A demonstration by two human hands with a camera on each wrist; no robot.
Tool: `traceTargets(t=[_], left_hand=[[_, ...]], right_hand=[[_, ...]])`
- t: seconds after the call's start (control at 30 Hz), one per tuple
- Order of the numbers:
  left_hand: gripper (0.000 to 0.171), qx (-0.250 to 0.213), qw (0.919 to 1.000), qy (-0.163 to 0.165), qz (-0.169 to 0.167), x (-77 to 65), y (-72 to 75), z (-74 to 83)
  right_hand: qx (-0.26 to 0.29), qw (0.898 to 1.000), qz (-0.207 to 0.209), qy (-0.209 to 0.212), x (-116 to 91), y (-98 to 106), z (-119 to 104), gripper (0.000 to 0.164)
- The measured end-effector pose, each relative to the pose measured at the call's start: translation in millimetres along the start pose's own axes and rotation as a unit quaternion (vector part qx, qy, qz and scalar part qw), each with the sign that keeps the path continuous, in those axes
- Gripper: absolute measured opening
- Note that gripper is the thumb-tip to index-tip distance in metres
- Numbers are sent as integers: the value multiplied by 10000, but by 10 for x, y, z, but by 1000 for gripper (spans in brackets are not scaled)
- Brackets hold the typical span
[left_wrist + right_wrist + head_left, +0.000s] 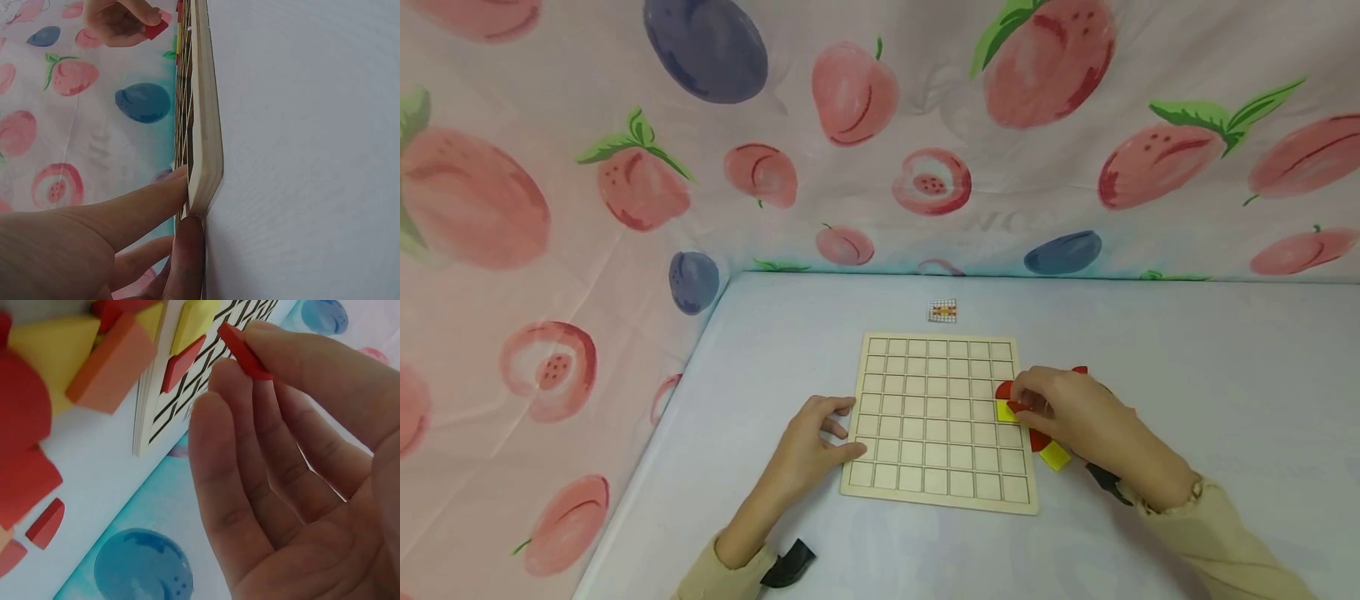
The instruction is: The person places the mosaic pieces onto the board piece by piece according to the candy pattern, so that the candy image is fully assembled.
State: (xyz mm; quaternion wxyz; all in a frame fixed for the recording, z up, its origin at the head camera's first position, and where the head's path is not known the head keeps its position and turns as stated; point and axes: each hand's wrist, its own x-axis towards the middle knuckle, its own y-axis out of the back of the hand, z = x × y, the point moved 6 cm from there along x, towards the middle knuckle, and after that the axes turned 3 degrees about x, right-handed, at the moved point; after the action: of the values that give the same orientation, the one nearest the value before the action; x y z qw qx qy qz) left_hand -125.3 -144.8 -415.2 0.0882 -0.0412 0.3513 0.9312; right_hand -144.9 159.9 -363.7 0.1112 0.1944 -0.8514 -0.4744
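A square wooden grid board [925,407] lies flat on the table. At its left edge is my left hand [808,446], the thumb [150,203] over the rim and another finger against the side. My right hand [1067,408] pinches a small red piece [242,350] between thumb and fingertips, above the board's right side. A yellow square tile [1004,412] and a red piece with a rounded edge [1003,389] sit in the grid's right column, partly hidden in the head view by the right hand.
Beside the board's right edge, partly under the right hand, lie loose red, yellow [1056,456] and orange pieces [112,362]. A small printed pattern card [942,311] lies behind the board. Fruit-print cloth [850,183] hangs at the back and left.
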Motion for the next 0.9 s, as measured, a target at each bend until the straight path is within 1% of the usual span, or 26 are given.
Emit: traceTargets(t=[0.13, 0.33, 0.6, 0.73, 0.9], left_hand=[[59, -6, 10000, -31, 11, -1, 6, 8], [60, -14, 10000, -23, 9, -7, 7, 8], [60, 29, 10000, 30, 14, 1, -1, -3], [60, 14, 10000, -42, 12, -1, 2, 1], [60, -9, 10000, -9, 1, -6, 3, 0]], right_hand=[[43, 9997, -49, 243, -23, -37, -38, 18], [45, 9996, -257, 144, -36, -97, -58, 19], [51, 9987, -146, 486, -46, -190, -89, 20], [-1, 9984, -66, 559, -43, -208, -92, 21], [-114, 9984, -8, 555, -27, -201, -78, 20]])
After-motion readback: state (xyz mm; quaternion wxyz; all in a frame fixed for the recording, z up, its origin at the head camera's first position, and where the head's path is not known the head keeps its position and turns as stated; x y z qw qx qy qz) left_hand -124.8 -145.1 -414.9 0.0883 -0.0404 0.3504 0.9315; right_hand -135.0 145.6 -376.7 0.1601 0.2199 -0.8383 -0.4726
